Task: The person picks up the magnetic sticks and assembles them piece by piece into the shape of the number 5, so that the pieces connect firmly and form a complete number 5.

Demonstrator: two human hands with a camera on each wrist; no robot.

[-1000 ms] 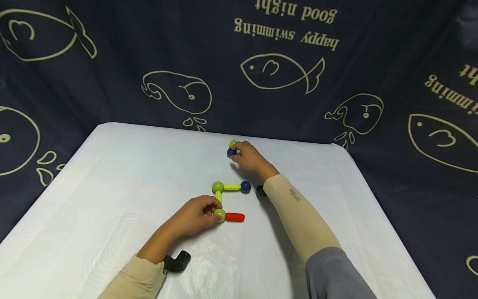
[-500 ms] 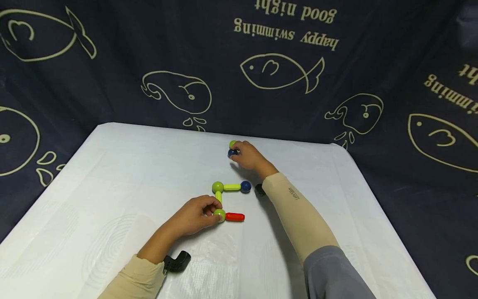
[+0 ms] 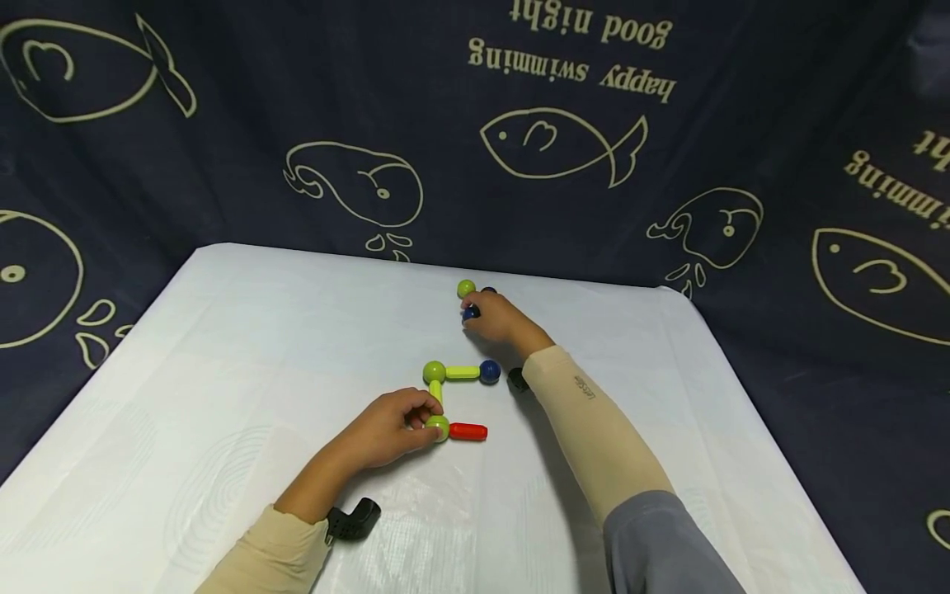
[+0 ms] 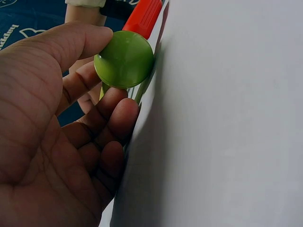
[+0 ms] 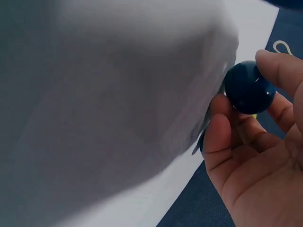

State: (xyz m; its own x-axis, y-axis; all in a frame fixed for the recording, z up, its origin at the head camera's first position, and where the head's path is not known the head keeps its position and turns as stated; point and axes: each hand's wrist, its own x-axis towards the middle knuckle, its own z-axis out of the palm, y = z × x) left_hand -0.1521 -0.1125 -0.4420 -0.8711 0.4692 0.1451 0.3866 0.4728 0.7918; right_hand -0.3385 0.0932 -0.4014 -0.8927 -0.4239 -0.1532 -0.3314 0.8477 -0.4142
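My left hand [image 3: 389, 425] pinches a green ball [image 4: 124, 59] between thumb and fingers, low at the white table. From that ball a red rod [image 3: 468, 431] extends right, and a yellow-green rod [image 3: 436, 391] leads away to a second green ball [image 3: 434, 372]. Another yellow-green rod [image 3: 463, 372] joins this one to a blue ball [image 3: 490, 371]. Farther back, my right hand [image 3: 500, 318] grips a loose blue ball [image 5: 249, 87] with thumb and fingertips. Just beyond its fingers lie a green ball [image 3: 466, 288] and another blue ball [image 3: 488, 289], the latter mostly hidden.
A white sheet covers the table [image 3: 312, 330]. Behind its far edge hangs a dark blue curtain [image 3: 445, 206] printed with fish and whales. A black wrist device [image 3: 355, 520] sits by the left wrist.
My right hand has drawn its blue ball slightly nearer and to the right. The far green ball shows more fully, and another blue ball appears behind the hand. My left hand stays put.
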